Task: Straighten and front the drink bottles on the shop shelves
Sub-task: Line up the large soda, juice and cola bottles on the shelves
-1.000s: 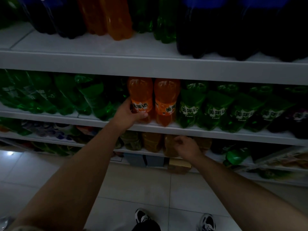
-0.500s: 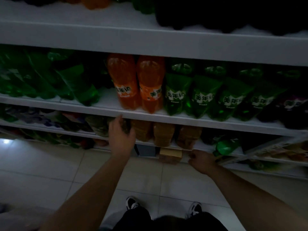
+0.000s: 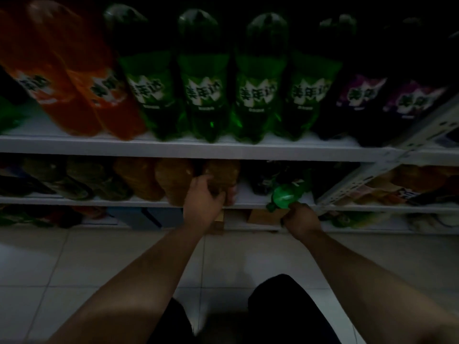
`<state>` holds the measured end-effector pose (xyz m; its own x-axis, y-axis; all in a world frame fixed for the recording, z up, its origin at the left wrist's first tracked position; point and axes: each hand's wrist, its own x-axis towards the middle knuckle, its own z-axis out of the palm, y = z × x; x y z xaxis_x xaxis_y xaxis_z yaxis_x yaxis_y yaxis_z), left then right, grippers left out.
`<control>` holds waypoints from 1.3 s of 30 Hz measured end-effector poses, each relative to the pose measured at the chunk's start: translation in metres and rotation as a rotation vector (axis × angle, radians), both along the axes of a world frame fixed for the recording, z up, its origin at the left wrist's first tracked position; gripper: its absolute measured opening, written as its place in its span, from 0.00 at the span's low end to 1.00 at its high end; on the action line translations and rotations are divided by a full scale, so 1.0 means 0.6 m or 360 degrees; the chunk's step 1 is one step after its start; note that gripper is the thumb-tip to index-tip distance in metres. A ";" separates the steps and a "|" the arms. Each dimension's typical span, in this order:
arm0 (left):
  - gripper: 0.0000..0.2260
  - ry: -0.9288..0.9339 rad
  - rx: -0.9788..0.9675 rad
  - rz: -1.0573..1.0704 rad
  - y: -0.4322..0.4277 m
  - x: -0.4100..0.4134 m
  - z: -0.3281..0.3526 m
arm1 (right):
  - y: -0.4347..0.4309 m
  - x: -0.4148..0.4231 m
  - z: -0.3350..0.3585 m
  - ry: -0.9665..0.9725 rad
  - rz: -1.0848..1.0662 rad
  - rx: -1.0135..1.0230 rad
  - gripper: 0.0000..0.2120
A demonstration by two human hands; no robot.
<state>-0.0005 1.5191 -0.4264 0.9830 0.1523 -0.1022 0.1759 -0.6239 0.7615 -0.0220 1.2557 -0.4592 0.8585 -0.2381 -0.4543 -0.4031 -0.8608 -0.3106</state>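
Observation:
My left hand [image 3: 202, 204] grips an amber-brown bottle [image 3: 221, 173] at the front of the lower shelf [image 3: 124, 201], the rightmost of three such bottles. My right hand [image 3: 299, 220] holds the neck end of a green bottle [image 3: 285, 196] that lies tipped over the shelf's front edge, cap toward me. On the shelf above [image 3: 188, 147] stand two orange bottles [image 3: 82, 95], several green ones [image 3: 203, 95] and two purple-labelled ones [image 3: 360, 100], labels facing out. The scene is dim.
A perforated white upright [image 3: 372, 175] slants across the shelves at the right. Cardboard boxes [image 3: 263, 216] sit on the bottom shelf under my hands. More packs and bottles fill the lower shelves left and right. Pale tiled floor [image 3: 74, 264] lies below, my knees at the bottom.
I have crouched lower and closer. My left hand left the orange bottle on the upper shelf and now grips a brown one below; my right hand has taken hold of the tipped green bottle.

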 end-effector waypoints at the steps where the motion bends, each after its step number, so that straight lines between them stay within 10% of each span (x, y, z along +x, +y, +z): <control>1: 0.16 -0.0002 -0.0002 0.0021 -0.014 0.000 -0.008 | -0.011 0.000 -0.012 0.0021 0.0088 -0.0041 0.25; 5: 0.07 0.0199 0.0061 -0.0371 -0.081 0.000 -0.062 | -0.042 0.023 -0.046 -0.0055 0.0270 -0.0290 0.32; 17: 0.42 0.0097 -0.0132 -0.0172 -0.231 0.109 -0.092 | -0.077 0.130 -0.111 -0.0160 0.1118 -0.0787 0.35; 27: 0.27 0.0197 -0.0447 -0.0201 -0.233 0.159 -0.078 | -0.162 0.104 -0.031 -0.0897 0.0382 0.0370 0.38; 31: 0.27 0.0220 -0.0443 -0.0254 -0.220 0.155 -0.081 | -0.172 0.119 -0.010 -0.0714 -0.0269 0.0827 0.37; 39: 0.30 0.0362 -0.0664 -0.0233 -0.206 0.153 -0.087 | -0.163 0.137 -0.017 -0.0598 -0.0346 0.1085 0.38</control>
